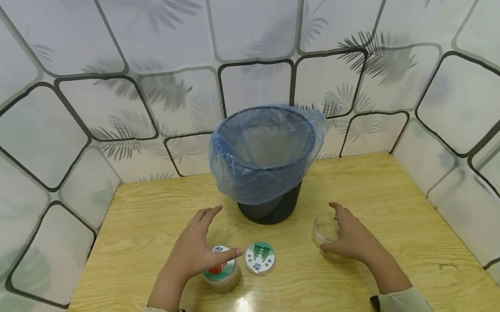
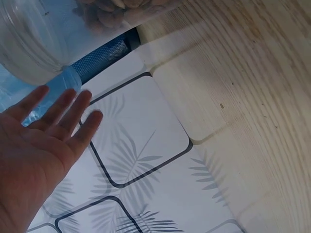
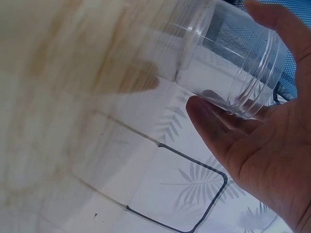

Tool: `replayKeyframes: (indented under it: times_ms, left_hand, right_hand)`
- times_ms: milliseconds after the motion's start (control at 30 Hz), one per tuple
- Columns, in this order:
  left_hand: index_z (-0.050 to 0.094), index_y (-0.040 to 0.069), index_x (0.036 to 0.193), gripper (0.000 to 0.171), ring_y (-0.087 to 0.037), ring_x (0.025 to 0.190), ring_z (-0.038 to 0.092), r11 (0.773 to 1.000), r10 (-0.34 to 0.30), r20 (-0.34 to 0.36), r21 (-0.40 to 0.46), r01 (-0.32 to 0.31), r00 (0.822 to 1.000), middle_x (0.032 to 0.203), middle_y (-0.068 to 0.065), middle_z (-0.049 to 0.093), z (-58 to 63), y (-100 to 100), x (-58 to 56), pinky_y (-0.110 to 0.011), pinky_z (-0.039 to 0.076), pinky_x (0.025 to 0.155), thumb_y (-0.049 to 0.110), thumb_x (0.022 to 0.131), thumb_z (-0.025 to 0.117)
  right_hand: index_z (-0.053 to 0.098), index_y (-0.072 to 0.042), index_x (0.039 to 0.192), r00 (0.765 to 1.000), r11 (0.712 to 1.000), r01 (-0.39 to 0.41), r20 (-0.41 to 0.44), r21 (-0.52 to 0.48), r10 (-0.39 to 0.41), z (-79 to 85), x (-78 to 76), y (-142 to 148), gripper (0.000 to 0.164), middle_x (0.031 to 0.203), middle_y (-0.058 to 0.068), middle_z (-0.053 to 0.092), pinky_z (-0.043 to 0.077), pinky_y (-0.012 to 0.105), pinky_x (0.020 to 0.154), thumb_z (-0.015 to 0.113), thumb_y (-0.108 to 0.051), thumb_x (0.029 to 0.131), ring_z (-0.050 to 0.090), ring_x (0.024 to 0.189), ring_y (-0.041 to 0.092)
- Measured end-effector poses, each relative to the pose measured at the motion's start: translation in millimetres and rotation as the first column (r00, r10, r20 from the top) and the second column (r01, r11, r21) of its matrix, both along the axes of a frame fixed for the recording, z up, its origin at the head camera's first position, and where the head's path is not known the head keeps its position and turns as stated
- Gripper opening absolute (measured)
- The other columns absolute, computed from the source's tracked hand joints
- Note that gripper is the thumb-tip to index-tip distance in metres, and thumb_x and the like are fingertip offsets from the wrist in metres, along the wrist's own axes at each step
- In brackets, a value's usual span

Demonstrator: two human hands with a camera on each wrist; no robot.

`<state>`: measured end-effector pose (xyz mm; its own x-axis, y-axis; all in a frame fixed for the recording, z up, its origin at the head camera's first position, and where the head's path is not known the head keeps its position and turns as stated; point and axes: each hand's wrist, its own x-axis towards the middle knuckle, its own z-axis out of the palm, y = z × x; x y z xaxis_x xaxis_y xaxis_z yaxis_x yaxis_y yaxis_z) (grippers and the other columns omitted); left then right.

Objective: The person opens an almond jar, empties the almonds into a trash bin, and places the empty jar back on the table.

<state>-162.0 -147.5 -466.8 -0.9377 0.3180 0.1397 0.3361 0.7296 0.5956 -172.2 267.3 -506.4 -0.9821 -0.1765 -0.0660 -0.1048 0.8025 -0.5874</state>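
My left hand [image 1: 196, 250] has its fingers spread, the thumb passing over a lidded jar [image 1: 223, 281] with a red and green picture on its top. In the left wrist view this jar [image 2: 114, 29] holds brown nuts, and the hand [image 2: 46, 145] is apart from it. Beside the jar lies a round lid [image 1: 260, 257] with a green leaf picture. My right hand [image 1: 348, 235] is spread wide around a clear, empty jar [image 1: 322, 228]. The right wrist view shows this jar [image 3: 228, 60] without a lid, between the thumb and loosely bent fingers [image 3: 209, 116].
A dark mesh bin [image 1: 271, 209] lined with a blue plastic bag [image 1: 253, 181] stands at the back middle of the wooden table [image 1: 153, 209]. Patterned cloth walls [image 1: 191, 98] rise behind the table and along both sides.
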Motion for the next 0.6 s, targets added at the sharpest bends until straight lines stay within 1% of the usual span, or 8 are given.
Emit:
replayKeyframes:
  times_ms: [100,167,233,300,433,600]
  left_hand:
    - [0.048,0.026,0.159,0.106,-0.032,0.133,0.061,1.0,-0.012,0.001,0.007,0.012,1.0,0.152,0.002,0.054,0.7,-2.8,0.3,-0.059,0.056,0.1,0.083,0.075,0.078]
    - [0.054,0.024,0.154,0.1,-0.028,0.126,0.063,1.0,-0.017,-0.009,0.007,0.017,1.0,0.144,0.004,0.059,0.8,-4.8,0.5,-0.055,0.058,0.096,0.08,0.075,0.08]
    - [0.058,0.024,0.151,0.097,-0.024,0.121,0.063,1.0,-0.016,-0.013,0.002,0.016,1.0,0.137,0.005,0.061,0.6,-6.2,0.9,-0.053,0.058,0.093,0.08,0.075,0.081]
    - [0.062,0.022,0.147,0.094,-0.023,0.119,0.063,1.0,-0.019,-0.01,0.002,0.019,1.0,0.133,0.005,0.062,0.6,-6.8,1.4,-0.052,0.058,0.092,0.079,0.074,0.082]
    - [0.065,0.021,0.143,0.091,-0.025,0.119,0.064,0.999,-0.035,0.015,0.008,0.034,0.999,0.132,0.005,0.063,1.2,-7.1,2.3,-0.052,0.059,0.093,0.079,0.074,0.082]
    - [0.067,0.02,0.141,0.089,-0.029,0.121,0.065,0.998,-0.059,0.033,0.024,0.058,0.998,0.136,0.0,0.064,2.3,-8.5,3.6,-0.053,0.058,0.095,0.077,0.074,0.083]
  right_hand:
    - [0.022,0.0,0.167,0.999,0.999,0.001,-0.038,0.054,0.001,0.4,-0.5,-1.1,0.12,0.156,0.032,0.047,0.052,0.068,0.103,0.093,-0.04,0.078,0.051,0.139,0.053]
    - [0.025,-0.003,0.167,0.998,0.995,0.003,-0.067,0.097,0.003,2.1,-0.9,-3.1,0.119,0.153,0.03,0.051,0.053,0.068,0.1,0.092,-0.043,0.078,0.051,0.139,0.052]
    - [0.027,-0.005,0.166,0.995,0.991,0.001,-0.098,0.13,0.011,4.7,-1.4,-5.4,0.117,0.152,0.028,0.053,0.054,0.068,0.096,0.092,-0.046,0.077,0.052,0.137,0.052]
    - [0.03,-0.007,0.166,0.991,0.988,-0.002,-0.129,0.153,0.022,6.5,-2.5,-7.8,0.116,0.151,0.025,0.055,0.055,0.067,0.096,0.091,-0.047,0.077,0.053,0.136,0.05]
    - [0.04,-0.007,0.161,0.981,0.981,-0.015,-0.188,0.192,0.052,11.1,-5.3,-14.1,0.109,0.149,0.024,0.057,0.053,0.067,0.098,0.092,-0.05,0.075,0.056,0.131,0.05]
    - [0.053,-0.008,0.153,0.971,0.974,-0.03,-0.223,0.226,0.082,15.8,-10.2,-26.9,0.099,0.144,0.02,0.06,0.053,0.067,0.099,0.093,-0.053,0.074,0.059,0.126,0.048]
